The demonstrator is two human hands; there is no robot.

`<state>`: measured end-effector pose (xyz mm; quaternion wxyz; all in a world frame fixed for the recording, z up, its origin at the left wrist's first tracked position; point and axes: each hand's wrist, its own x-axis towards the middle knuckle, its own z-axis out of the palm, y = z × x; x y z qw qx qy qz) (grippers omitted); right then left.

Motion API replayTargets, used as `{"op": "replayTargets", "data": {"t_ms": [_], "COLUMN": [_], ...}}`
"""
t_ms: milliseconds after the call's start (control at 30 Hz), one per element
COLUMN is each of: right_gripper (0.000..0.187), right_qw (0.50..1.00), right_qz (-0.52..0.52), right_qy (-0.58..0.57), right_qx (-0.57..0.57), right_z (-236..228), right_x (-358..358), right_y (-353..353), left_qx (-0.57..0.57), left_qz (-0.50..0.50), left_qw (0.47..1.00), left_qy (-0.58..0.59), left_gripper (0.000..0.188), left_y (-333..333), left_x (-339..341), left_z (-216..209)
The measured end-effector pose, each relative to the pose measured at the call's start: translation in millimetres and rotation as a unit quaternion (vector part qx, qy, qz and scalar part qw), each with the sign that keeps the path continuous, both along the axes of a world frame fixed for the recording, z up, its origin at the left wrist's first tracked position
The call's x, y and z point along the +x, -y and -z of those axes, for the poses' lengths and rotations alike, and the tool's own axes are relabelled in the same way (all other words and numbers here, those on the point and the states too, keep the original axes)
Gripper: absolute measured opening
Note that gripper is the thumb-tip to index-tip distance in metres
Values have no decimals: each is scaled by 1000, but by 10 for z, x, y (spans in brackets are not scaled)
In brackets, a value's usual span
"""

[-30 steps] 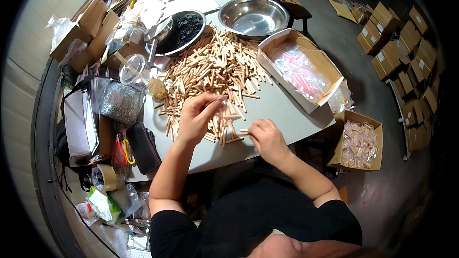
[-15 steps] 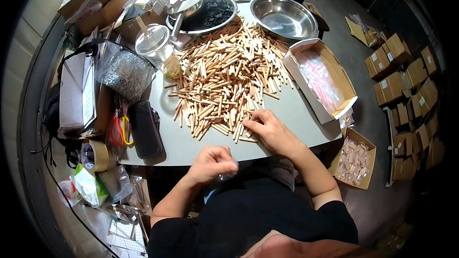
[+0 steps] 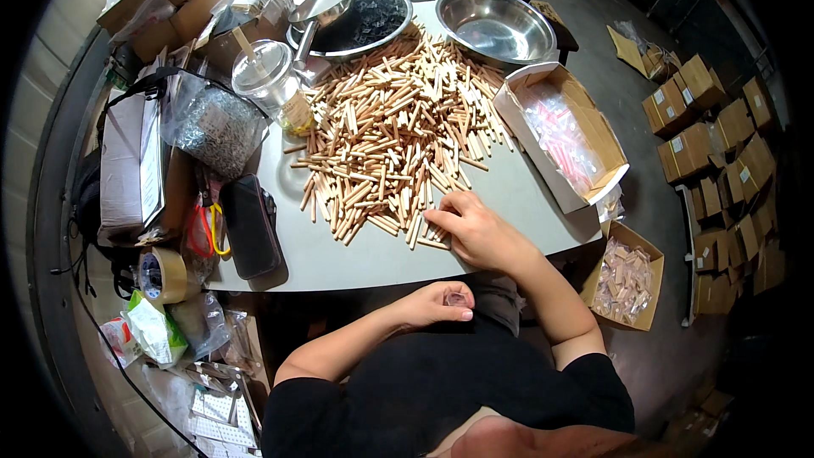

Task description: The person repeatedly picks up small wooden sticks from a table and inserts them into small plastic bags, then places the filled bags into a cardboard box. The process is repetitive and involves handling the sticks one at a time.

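A big heap of short wooden sticks (image 3: 398, 131) covers the middle of the table. At its near right edge my right hand (image 3: 479, 229) rests with curled fingers, thumb and forefinger closed on sticks there; how many they grip is hidden. Below the table's front edge, close to my body, my left hand (image 3: 428, 307) is closed around a small clear plastic piece (image 3: 455, 298), apparently a little bag. Part of that piece shows between thumb and fingers. The left hand is apart from the heap.
Behind the heap stand a steel bowl with black contents (image 3: 373, 21) and a shiny steel basin (image 3: 496, 27). A white carton (image 3: 560, 140) with plastic bags is at right, a box of packed sticks (image 3: 627, 280) below it. At left lie a phone (image 3: 250, 229), scissors (image 3: 208, 225) and tape (image 3: 163, 276).
My left hand has moved right and down toward my body, turning so the clear plastic piece shows. The right hand stays at the heap's edge. The whole view has shifted slightly.
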<state>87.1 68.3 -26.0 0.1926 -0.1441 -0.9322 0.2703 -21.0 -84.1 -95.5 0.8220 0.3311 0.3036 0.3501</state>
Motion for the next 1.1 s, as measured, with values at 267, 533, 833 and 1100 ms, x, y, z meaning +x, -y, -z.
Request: {"op": "replayTargets", "data": {"t_ms": [267, 533, 833, 1100], "right_gripper": [32, 46, 51, 51], "right_qw": [997, 991, 995, 993], "right_qz": [68, 130, 95, 92], "right_qy": [5, 0, 2, 8], "right_qx": [33, -24, -29, -68], "right_z": [-2, -73, -39, -144], "right_x": [309, 657, 632, 780], "right_y": [43, 130, 69, -15], "left_qx": [-35, -101, -158, -179], "left_qz": [14, 13, -20, -33], "left_qw": [998, 990, 976, 969], "left_qy": [45, 97, 147, 165], "left_gripper": [17, 20, 20, 23], "left_y": [-102, -201, -170, -166], "left_x": [139, 296, 273, 295], "left_z": [108, 136, 40, 28]}}
